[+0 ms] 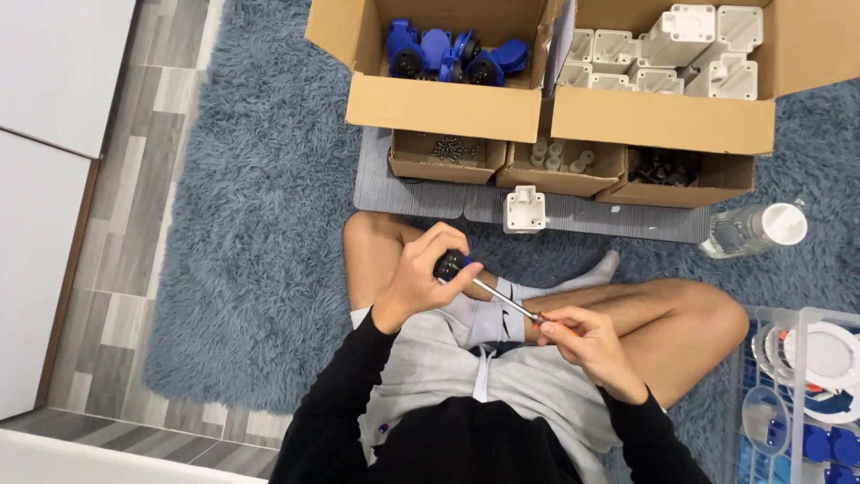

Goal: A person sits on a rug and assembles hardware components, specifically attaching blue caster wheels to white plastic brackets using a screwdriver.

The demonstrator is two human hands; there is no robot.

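I sit cross-legged on a blue shaggy rug. My left hand grips a small blue and black socket part above my knee. My right hand holds a screwdriver by its orange handle, and the metal shaft points up-left with its tip at the part. A white plastic housing stands on the grey mat just beyond my legs.
Two large cardboard boxes at the top hold blue sockets and white housings. Three small trays in front hold screws and small parts. A clear bottle lies right. A clear bin sits at lower right.
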